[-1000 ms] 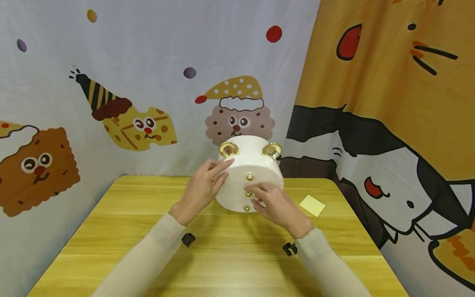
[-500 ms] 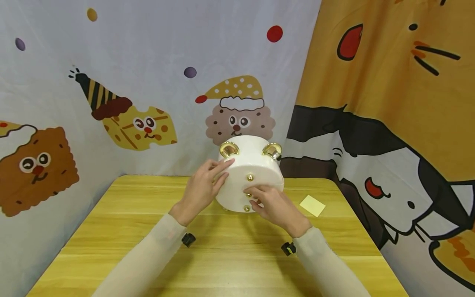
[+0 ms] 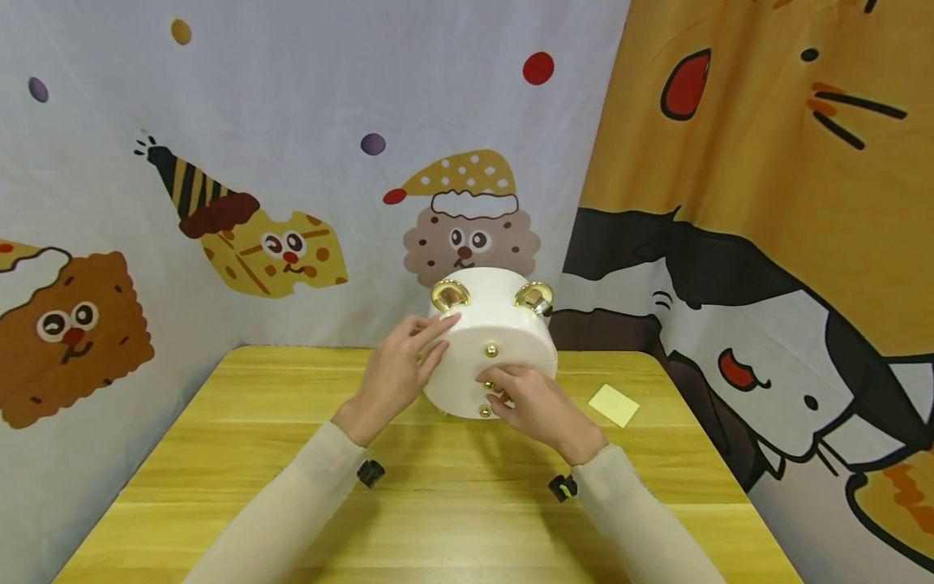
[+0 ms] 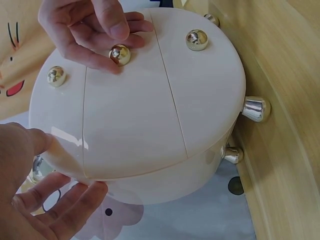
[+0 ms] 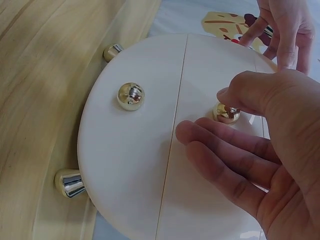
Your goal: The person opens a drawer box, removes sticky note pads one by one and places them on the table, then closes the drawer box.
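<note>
A white round drawer box (image 3: 456,381) stands on the table, with gold ear-shaped parts on top and gold ball knobs down its front. Thin seams divide the front into three panels. My left hand (image 3: 394,361) rests extended fingers on the box's upper left edge; the left wrist view shows these fingertips (image 4: 100,189) at the rim. With thumb and index finger, my right hand (image 3: 536,405) pinches the middle gold knob (image 4: 120,55). Its other fingers lie close to the front face. In the right wrist view the thumb partly covers this knob (image 5: 227,114).
A yellow paper square (image 3: 614,405) lies on the wooden table (image 3: 438,527), right of the box. Metallic feet (image 4: 256,109) hold the box up. Printed cloth (image 3: 292,105) hangs behind the table, and a yellow curtain (image 3: 759,162) hangs at the right.
My right hand has shifted slightly left across the box's front, its fingers closing in around the middle knob. The left hand and the box keep their places.
</note>
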Demonstrator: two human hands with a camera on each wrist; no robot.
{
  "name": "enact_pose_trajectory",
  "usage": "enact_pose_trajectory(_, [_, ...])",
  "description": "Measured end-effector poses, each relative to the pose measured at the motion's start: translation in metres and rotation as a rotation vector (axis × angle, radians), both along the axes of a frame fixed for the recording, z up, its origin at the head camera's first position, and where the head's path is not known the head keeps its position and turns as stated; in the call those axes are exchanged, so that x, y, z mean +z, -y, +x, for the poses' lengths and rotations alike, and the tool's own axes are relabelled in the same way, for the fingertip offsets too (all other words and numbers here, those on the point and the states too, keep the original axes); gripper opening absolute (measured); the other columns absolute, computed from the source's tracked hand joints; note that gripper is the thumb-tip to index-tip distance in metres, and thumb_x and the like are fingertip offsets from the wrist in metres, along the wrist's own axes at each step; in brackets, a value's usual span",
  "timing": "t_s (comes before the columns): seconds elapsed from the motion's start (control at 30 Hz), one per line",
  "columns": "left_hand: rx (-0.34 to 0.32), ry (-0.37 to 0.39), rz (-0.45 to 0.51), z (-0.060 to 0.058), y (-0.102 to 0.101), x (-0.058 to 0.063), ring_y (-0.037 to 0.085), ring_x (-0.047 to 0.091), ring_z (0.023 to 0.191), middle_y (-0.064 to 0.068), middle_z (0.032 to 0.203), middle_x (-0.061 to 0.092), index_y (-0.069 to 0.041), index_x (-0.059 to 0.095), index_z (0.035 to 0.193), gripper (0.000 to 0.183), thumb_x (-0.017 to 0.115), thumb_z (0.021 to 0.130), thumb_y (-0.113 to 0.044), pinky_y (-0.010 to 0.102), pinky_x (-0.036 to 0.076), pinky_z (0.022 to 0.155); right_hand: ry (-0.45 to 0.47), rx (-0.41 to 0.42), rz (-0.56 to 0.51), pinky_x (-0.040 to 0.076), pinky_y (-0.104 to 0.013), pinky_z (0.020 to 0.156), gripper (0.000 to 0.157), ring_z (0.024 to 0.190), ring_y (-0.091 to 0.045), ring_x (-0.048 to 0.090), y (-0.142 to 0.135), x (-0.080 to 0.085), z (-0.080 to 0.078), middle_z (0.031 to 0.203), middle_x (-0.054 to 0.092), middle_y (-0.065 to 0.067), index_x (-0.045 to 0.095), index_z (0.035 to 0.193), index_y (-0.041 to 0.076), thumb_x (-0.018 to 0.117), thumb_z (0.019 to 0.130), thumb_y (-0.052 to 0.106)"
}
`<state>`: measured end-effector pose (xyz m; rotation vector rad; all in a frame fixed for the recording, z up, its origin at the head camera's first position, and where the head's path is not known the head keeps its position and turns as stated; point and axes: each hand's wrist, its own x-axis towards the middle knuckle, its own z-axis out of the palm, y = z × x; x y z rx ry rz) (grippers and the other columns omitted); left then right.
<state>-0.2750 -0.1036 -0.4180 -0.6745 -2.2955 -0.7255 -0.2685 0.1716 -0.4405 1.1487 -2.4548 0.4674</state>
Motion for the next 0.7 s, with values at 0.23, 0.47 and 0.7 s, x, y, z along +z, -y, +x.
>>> enact_pose_trajectory(0.23, [-0.002, -0.001, -0.001, -0.0008, -0.0005, -0.0009, 0.022, 0.070, 0.091, 0.014, 0.128, 0.074, -0.029, 0.071, 0.163, 0.049, 0.079, 0.115, -0.021, 0.029, 0.059, 0.062, -0.005, 0.000, 0.007, 0.069, -0.023, 0.079, 0.030, 0.087, -0.014, 0.084, 0.0008, -0.0014, -0.0027, 0.120, 0.087, -0.008, 0.083, 0.129, 0.009, 0.092, 0.101, 0.006])
enact_pose_trajectory(0.47, [0.000, -0.002, -0.001, -0.0015, -0.0003, -0.0008, 0.024, 0.074, 0.096, 0.014, 0.127, 0.074, -0.029, 0.071, 0.163, 0.049, 0.079, 0.115, -0.021, 0.030, 0.061, 0.064, -0.013, -0.003, 0.011, 0.070, -0.025, 0.079, 0.026, 0.087, -0.014, 0.084, 0.0021, 0.0000, -0.0025, 0.117, 0.087, -0.008, 0.082, 0.127, 0.008, 0.089, 0.103, 0.007])
enact_pose_trajectory(0.7, [-0.001, 0.008, 0.000, 0.0000, 0.0004, 0.0008, 0.024, 0.073, 0.096, 0.014, 0.127, 0.074, -0.029, 0.071, 0.163, 0.049, 0.078, 0.115, -0.021, 0.029, 0.060, 0.063, -0.015, -0.015, 0.024, 0.069, -0.024, 0.078, 0.024, 0.087, -0.014, 0.083, 0.0040, 0.0008, -0.0011, 0.114, 0.087, -0.007, 0.082, 0.127, 0.007, 0.089, 0.103, 0.007])
